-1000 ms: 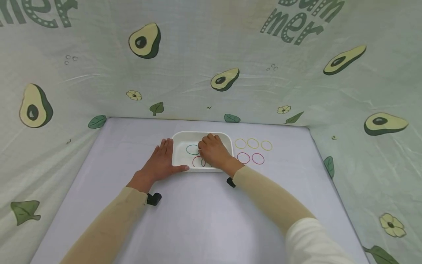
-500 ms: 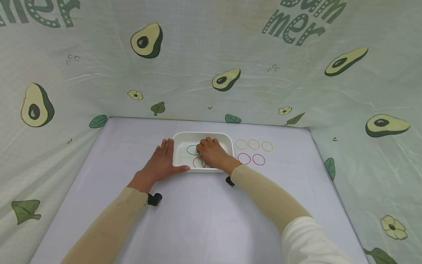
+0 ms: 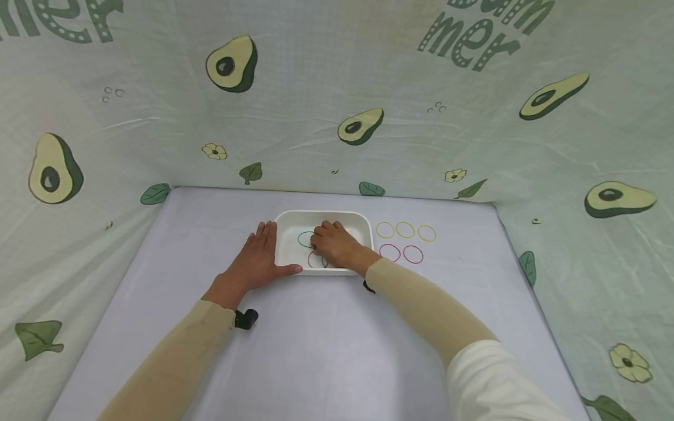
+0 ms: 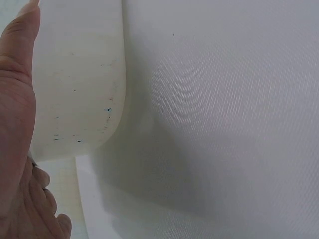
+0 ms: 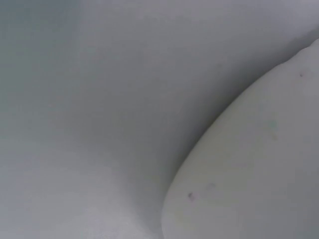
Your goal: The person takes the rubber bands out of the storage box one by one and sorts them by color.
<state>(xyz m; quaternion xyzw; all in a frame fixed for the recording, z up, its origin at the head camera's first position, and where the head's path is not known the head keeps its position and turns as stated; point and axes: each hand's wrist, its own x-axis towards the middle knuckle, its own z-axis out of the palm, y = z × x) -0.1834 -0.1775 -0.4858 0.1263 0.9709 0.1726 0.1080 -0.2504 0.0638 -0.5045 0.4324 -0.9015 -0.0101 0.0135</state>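
A white rectangular tray (image 3: 323, 271) lies on the table, holding thin coloured rings that look like rubber bands. On its floor are a teal band (image 3: 298, 238), a red band (image 3: 309, 261) and a dark green band (image 3: 323, 261), each partly covered. My left hand (image 3: 255, 257) rests along the tray's left side, fingers straight and thumb at the near rim. Over the middle of the tray, my right hand (image 3: 337, 242) reaches down with bent fingers near these bands. Its fingertips are hidden, so any band between them cannot be made out. The right wrist view has only pale blurred surfaces.
To the right of the tray, yellow bands (image 3: 385, 238) lie in a row, with red bands (image 3: 413, 263) in a row nearer me. A pale cloth covers the table (image 3: 326, 351). Behind it hangs an avocado-print curtain (image 3: 295, 158).
My right hand has shifted slightly left and towards me inside the tray, covering more of the red and dark green bands. The left hand and the tray have stayed put.
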